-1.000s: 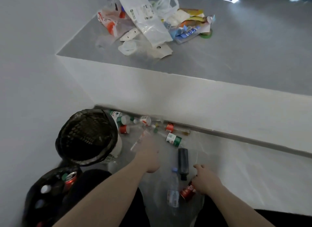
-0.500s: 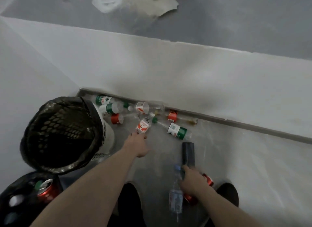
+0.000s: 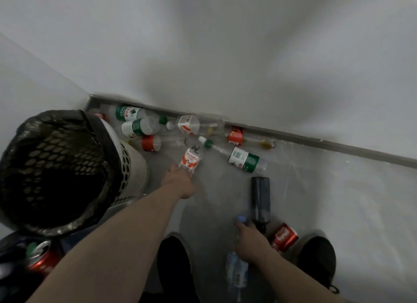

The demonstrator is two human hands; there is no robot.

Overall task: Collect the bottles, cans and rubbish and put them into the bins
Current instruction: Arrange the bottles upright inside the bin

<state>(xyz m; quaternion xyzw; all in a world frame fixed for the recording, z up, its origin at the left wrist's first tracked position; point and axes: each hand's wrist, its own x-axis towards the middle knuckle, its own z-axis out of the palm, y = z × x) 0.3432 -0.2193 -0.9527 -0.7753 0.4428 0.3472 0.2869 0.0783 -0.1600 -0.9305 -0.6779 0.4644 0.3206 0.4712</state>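
Note:
Several plastic bottles lie on the grey floor along the wall. My left hand point(image 3: 180, 182) reaches forward and grips the near end of a clear bottle with a red-and-white label point(image 3: 190, 160). My right hand point(image 3: 250, 240) is curled round the neck of a clear blue-capped bottle point(image 3: 235, 272) that lies between my shoes. To my left stands a white mesh bin lined with a black bag point(image 3: 108, 149). A second black-bagged bin point(image 3: 11, 253) at the lower left holds a red can point(image 3: 42, 258) and other containers.
A dark bottle point(image 3: 260, 199) and a red can point(image 3: 284, 236) lie just right of my right hand. Green-labelled bottles point(image 3: 244, 159) point(image 3: 128, 113) and red-labelled ones point(image 3: 150, 143) point(image 3: 235, 134) sit near the skirting point(image 3: 316, 142). My shoes point(image 3: 318, 257) are at the bottom.
The view has tilted down and closer to the floor. My left hand has reached the red-and-white bottle. My right hand moved off the red can and took the blue-capped bottle.

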